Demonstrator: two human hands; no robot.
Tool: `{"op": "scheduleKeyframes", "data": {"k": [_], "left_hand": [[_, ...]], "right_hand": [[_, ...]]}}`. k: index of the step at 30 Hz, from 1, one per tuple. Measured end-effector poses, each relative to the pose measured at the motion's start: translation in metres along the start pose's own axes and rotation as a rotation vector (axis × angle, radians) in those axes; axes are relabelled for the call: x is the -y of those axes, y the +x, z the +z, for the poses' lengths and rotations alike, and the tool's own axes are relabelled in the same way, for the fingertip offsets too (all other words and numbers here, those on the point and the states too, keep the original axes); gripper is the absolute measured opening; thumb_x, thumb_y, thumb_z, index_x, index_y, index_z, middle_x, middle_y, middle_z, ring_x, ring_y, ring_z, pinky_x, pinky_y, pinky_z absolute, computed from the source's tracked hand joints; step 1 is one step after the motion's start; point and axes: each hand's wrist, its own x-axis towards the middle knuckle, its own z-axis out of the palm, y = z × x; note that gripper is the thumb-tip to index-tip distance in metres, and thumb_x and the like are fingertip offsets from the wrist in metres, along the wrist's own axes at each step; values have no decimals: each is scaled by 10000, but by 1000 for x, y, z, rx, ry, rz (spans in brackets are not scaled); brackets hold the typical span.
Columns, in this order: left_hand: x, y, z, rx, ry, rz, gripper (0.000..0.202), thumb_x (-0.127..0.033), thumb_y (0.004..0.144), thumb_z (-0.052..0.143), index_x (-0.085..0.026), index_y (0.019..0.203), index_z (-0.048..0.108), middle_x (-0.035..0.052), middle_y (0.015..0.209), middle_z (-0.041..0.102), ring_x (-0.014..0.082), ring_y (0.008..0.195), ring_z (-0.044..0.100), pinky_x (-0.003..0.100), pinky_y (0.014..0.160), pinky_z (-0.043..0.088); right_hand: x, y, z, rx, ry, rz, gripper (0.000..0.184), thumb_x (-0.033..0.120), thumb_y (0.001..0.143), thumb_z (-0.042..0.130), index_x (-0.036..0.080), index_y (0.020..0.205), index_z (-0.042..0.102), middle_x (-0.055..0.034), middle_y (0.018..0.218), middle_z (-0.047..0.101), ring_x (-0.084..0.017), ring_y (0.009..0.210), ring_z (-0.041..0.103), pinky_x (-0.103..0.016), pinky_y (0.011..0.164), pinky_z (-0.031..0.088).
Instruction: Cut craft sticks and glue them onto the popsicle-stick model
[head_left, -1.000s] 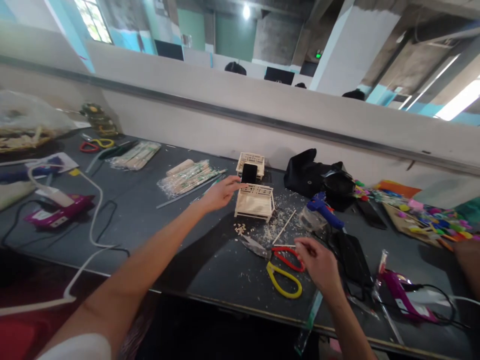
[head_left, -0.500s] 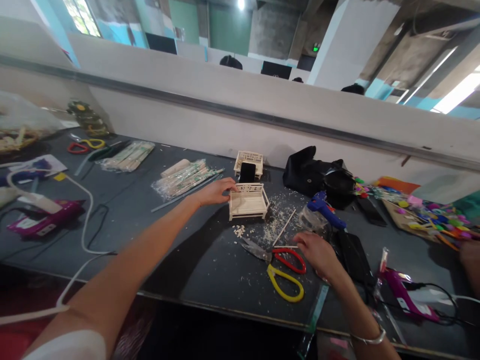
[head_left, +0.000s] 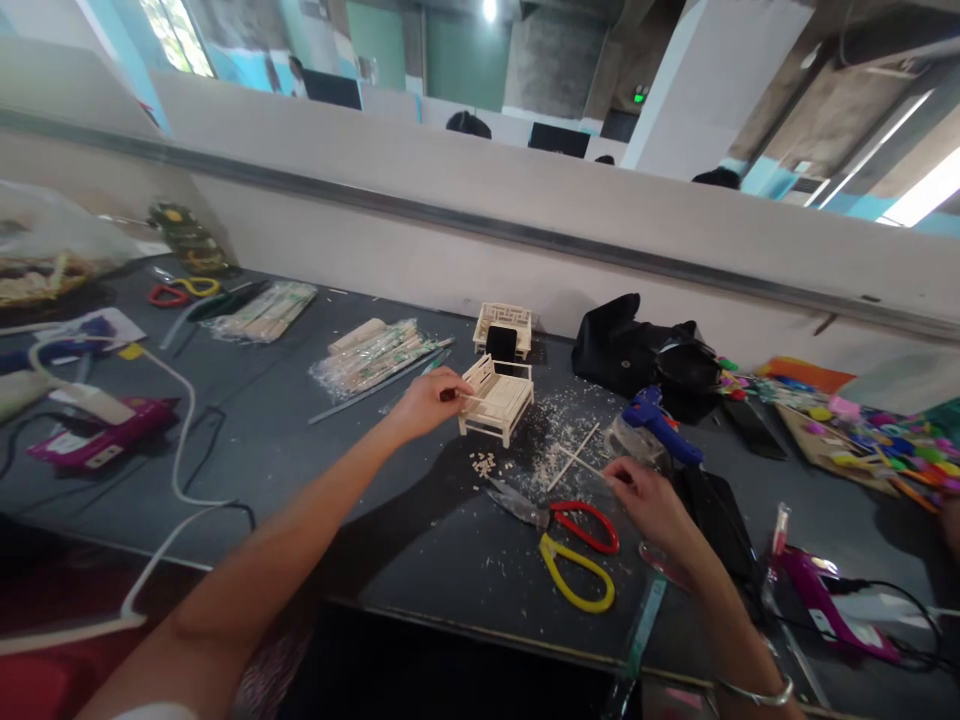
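My left hand (head_left: 433,401) pinches the left end of a small model bench (head_left: 501,402) made of pale wooden sticks, which stands turned at an angle on the dark table. Between the fingertips of my right hand (head_left: 645,498) is one end of a thin wooden stick (head_left: 587,465). It crosses over a second stick (head_left: 564,474) lying among pale shavings. Just left of my right hand lie scissors (head_left: 545,517) with one red and one yellow handle. Short cut bits of wood (head_left: 484,464) are heaped beside the blades.
Behind the bench stand a black block (head_left: 501,342) and another stick model (head_left: 504,318). Wrapped stick bundles (head_left: 382,355) lie left. A blue glue gun (head_left: 660,425), a black bag (head_left: 626,345) and a purple power strip (head_left: 836,605) are on the right. Part of another hand shows at the right edge.
The bench has been turned by my left hand, so its backrest now faces left. My right hand has lifted the thin stick, which now slants across the other one.
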Motion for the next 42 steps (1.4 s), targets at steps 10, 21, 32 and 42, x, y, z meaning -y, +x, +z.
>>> {"op": "scheduleKeyframes", "data": {"k": [10, 21, 32, 42], "left_hand": [[-25, 40, -9, 253, -231, -184, 173, -265, 821, 576, -145, 865, 692, 21, 721, 638, 109, 546, 611, 232, 557, 485], [-49, 58, -1, 317, -82, -65, 224, -215, 871, 497, -151, 895, 711, 35, 825, 625, 78, 522, 584, 202, 532, 476], [-51, 57, 2, 336, -63, -52, 249, -234, 899, 477, -162, 981, 701, 59, 969, 610, 59, 552, 602, 191, 556, 496], [-50, 60, 3, 319, -75, -91, 193, -221, 850, 543, -161, 975, 677, 55, 970, 570, 91, 640, 612, 204, 545, 518]], "right_hand": [[54, 47, 0, -336, -151, -407, 196, 229, 929, 428, 233, 808, 582, -57, 804, 659, -218, 792, 608, -314, 731, 453], [69, 80, 8, -404, -389, -492, 237, 171, 965, 411, 223, 859, 617, -68, 831, 653, -233, 819, 575, -315, 716, 432], [54, 82, 7, -365, -284, -492, 266, 182, 966, 405, 211, 940, 668, -76, 867, 676, -227, 855, 617, -314, 758, 469], [51, 83, 4, -394, -268, -475, 294, 178, 941, 418, 215, 919, 709, -78, 845, 673, -222, 829, 621, -312, 744, 484]]}}
